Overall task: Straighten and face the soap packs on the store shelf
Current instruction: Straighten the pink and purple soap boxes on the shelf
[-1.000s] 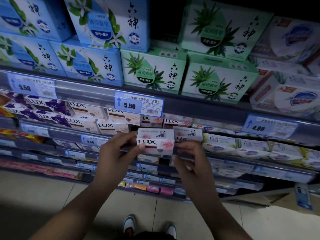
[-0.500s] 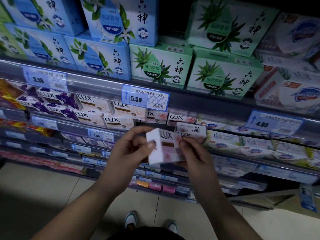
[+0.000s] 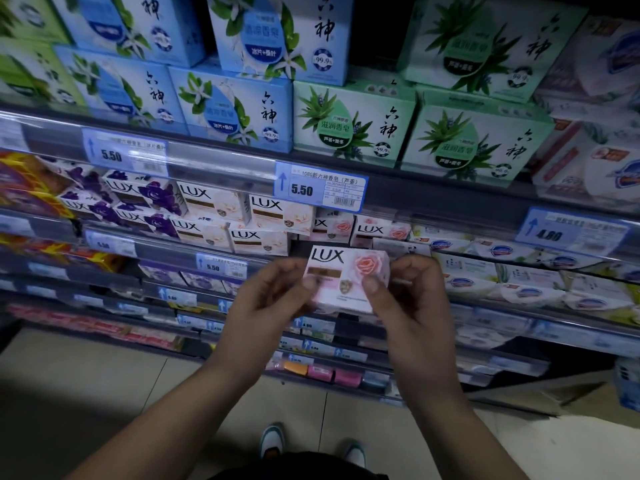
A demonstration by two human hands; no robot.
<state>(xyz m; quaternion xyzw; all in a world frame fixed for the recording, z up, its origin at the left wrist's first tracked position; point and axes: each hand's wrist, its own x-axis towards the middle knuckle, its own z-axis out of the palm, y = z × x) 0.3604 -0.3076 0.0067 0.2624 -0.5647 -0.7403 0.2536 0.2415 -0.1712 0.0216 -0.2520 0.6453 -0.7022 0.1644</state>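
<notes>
Two-handed grip: left hand [image 3: 263, 306] and right hand [image 3: 415, 306] pinch the pink rose-printed cardboard LUX soap pack [image 3: 341, 271], label forward, off the store shelf [image 3: 166, 250]. Returning it to the row of pink packs [image 3: 379, 232] just above the grip seemingly remains.

— Where can a hand get in?
— A dark gap [image 3: 300, 244] under the pink LUX packs [image 3: 346, 227], just right of the white LUX packs [image 3: 259, 241].
— What blocks it?
— The held pack [image 3: 346, 278] in front; the price rail [image 3: 225, 166] overhangs above.

both hands, left hand [image 3: 268, 299] and right hand [image 3: 412, 299], grip pink lux pack [image 3: 346, 275], front label facing camera, before shelf [image 3: 221, 161].
</notes>
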